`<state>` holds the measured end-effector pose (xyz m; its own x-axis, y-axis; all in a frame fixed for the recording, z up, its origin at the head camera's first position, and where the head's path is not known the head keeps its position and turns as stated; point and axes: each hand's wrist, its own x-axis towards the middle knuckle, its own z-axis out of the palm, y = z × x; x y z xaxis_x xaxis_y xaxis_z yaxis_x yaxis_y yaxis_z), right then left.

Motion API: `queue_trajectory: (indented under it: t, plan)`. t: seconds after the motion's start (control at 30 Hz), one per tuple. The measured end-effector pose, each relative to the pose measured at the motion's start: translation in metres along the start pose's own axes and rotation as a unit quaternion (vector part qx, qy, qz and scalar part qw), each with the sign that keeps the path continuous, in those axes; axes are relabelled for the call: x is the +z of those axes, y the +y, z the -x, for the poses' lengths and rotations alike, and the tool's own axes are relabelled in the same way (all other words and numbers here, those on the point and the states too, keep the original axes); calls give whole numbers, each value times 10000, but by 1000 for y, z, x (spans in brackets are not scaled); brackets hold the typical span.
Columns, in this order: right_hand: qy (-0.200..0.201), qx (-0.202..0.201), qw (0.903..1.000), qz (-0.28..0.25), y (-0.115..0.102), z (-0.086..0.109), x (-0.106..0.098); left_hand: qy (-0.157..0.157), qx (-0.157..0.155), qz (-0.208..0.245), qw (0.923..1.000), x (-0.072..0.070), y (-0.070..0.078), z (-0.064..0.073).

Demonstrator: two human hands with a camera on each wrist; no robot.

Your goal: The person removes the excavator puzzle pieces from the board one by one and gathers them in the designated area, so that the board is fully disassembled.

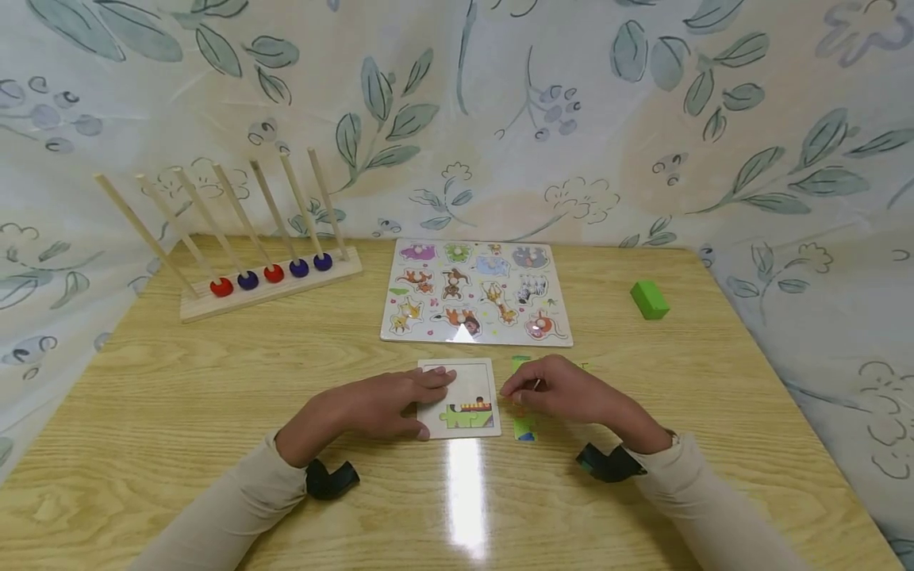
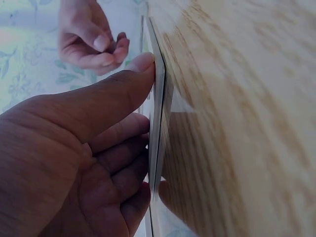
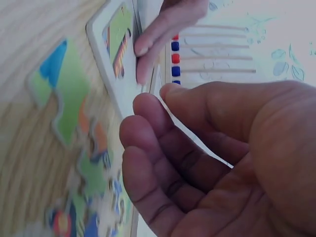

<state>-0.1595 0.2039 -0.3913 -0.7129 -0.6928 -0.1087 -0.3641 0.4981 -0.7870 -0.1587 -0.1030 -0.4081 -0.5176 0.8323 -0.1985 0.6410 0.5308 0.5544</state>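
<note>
Under my left hand (image 1: 382, 403) lies a small square puzzle board (image 1: 469, 382). The fingers reach straight over its left side, and the thumb (image 2: 111, 101) lies along the board's edge in the left wrist view. A few joined green, red and yellow puzzle pieces (image 1: 467, 417) fill the board's lower right. My right hand (image 1: 564, 390) hovers just right of the board with loosely bent fingers; nothing shows between thumb and fingertips. Below it, loose jigsaw pieces lie on the table, among them a green and blue piece (image 3: 74, 94). The hand partly hides these pieces in the head view.
Behind the board lies an animal peg puzzle (image 1: 474, 293). A wooden stand with upright rods (image 1: 300, 277) bears red and blue beads at the back left. A green block (image 1: 650, 300) sits at the back right. Patterned cloth (image 1: 457, 119) hangs behind the table.
</note>
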Motion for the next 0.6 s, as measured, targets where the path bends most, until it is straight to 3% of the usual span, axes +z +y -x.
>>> queue_trajectory:
  t: [0.6]
  plan:
    - [-140, -256, 9995, -119, -17, -31, 25, -40, 85, 106, 9999, -4, 1, -1]
